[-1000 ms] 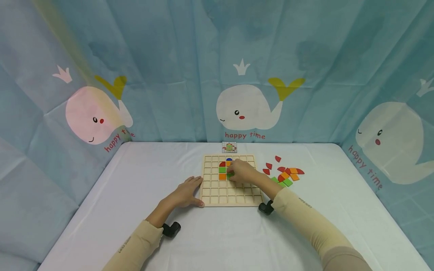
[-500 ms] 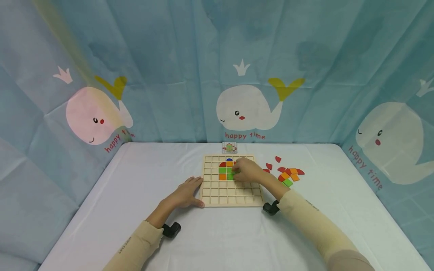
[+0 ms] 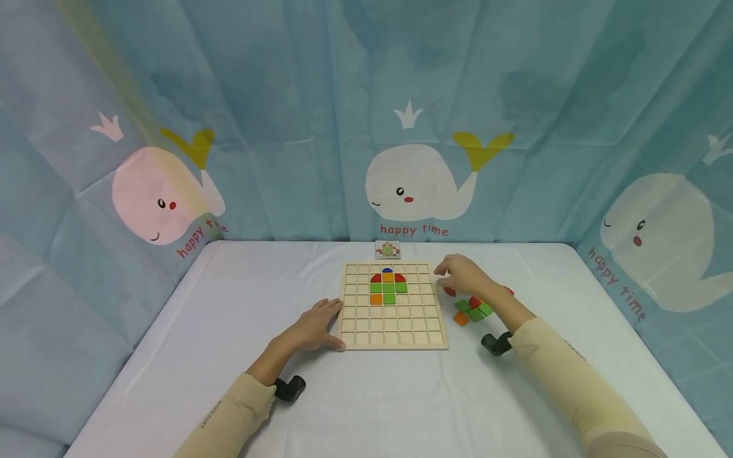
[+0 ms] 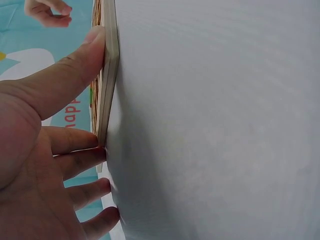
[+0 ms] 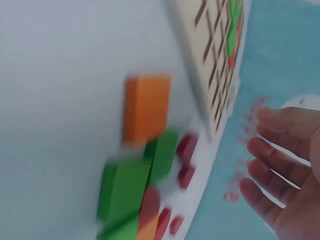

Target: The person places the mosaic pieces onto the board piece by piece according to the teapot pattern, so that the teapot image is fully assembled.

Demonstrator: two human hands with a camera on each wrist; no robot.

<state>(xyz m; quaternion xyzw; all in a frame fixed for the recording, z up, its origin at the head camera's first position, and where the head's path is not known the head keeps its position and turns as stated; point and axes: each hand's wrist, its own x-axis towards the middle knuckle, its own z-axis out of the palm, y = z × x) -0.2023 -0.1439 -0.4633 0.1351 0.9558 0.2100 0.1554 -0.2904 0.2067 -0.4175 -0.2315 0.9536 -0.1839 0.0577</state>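
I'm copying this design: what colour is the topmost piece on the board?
Blue; the topmost piece shows best in the head view.

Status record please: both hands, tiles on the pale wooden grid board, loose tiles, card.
left hand: touches left edge of pale wooden grid board, thumb at near corner
right hand: beside board's far right corner, no tile visible in it
placed: one blue half-round tile, two red quarter-round tiles, two orange square tiles, four green square tiles
loose: green tiles, orange tiles, red tiles, right of board, partly hidden by right arm
card: small printed card beyond board's far edge
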